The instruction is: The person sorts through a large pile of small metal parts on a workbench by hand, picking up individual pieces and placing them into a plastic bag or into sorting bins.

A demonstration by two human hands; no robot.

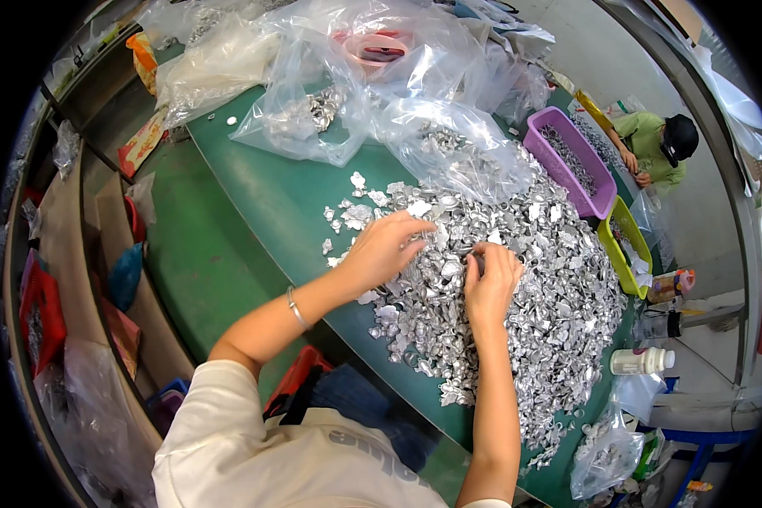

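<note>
On the green surface, the silvery metal-piece heap centred nearer the right hand than left hand; neither grip's hold was discernible.

Metal pieces silver-grey; tabletop green; one basket purple, another basket yellow-green; shirt cream, its blurred print apparently grey.

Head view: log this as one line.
left hand: at silver metal pieces | right hand: at same pieces | pieces: heaped on green table | grip: unclear
</note>
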